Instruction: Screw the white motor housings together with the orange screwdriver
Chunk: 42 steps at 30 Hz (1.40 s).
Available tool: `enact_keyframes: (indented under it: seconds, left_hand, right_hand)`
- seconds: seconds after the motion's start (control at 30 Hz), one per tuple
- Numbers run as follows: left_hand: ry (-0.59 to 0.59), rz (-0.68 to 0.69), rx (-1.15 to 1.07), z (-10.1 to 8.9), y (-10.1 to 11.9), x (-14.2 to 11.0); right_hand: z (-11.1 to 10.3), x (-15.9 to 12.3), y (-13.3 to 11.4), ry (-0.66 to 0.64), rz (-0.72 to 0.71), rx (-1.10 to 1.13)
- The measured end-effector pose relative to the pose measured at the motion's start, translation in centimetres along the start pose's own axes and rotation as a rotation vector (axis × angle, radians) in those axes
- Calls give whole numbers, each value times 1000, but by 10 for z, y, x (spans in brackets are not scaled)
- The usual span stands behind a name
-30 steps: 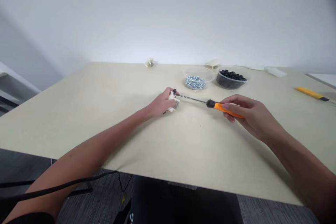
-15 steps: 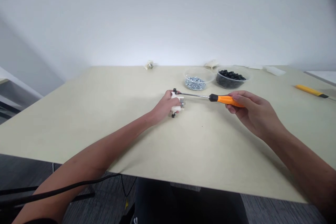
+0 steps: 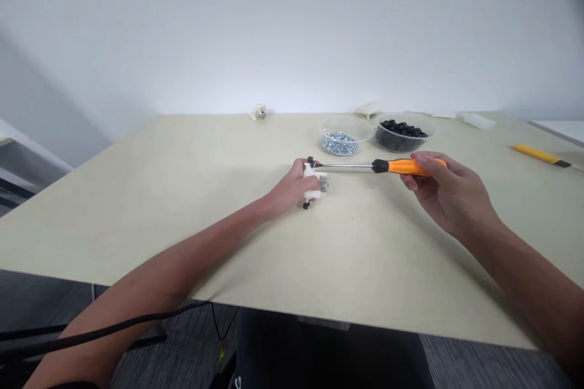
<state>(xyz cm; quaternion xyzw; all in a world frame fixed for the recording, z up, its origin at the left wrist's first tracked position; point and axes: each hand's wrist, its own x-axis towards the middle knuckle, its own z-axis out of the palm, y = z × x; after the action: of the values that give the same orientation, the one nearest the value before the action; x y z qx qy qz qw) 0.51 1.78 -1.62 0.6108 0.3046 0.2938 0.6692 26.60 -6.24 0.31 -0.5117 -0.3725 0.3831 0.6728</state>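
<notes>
My left hand (image 3: 294, 190) is closed around a small white plastic assembly (image 3: 311, 194) over the middle of the table. A silvery metal part (image 3: 323, 183) shows on its right side, and small black pieces sit at its far and near ends. My right hand (image 3: 449, 188) grips the orange handle of a screwdriver (image 3: 406, 167). The shaft lies almost level and points left, its tip at the black piece (image 3: 311, 161) on the assembly's far end. Whether a screw sits at the tip is too small to make out.
Behind the hands stand a clear tub of silvery screws (image 3: 339, 143) and a clear tub of black parts (image 3: 401, 136). Two more white assemblies, one at left (image 3: 259, 112), lie by the wall. A yellow-handled tool (image 3: 541, 155) rests at right. A black cable (image 3: 114, 332) crosses my left forearm.
Both hands have shifted slightly to the right, carrying the white assembly and the screwdriver along. The tip stays at the assembly's far end, and the shaft is now more level.
</notes>
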Motion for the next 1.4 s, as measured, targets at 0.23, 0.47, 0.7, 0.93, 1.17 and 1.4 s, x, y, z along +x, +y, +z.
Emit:
enact_keyframes:
  seconds: [0.23,0.47,0.7,0.93,1.17,1.4]
  left_hand:
    - [-54,-44,23,2,1,-3]
    - [-69,-42,198,3,6,-8]
    - [-41,-30,195,4,4,-7]
    - [17,-37,66,3,-3,-1]
    - [84,-73,-113,3,-1,3]
    - [94,-71,-252,8,5,2]
  right_hand:
    - [-3,3,2,44,-8,-10]
    - [-8,6,2,69,-26,-38]
    - [-7,6,3,99,-23,-22]
    - [-7,6,0,98,-36,-20]
    - [-3,2,1,9,-29,-74]
    - [1,0,1,-22,-26,-70]
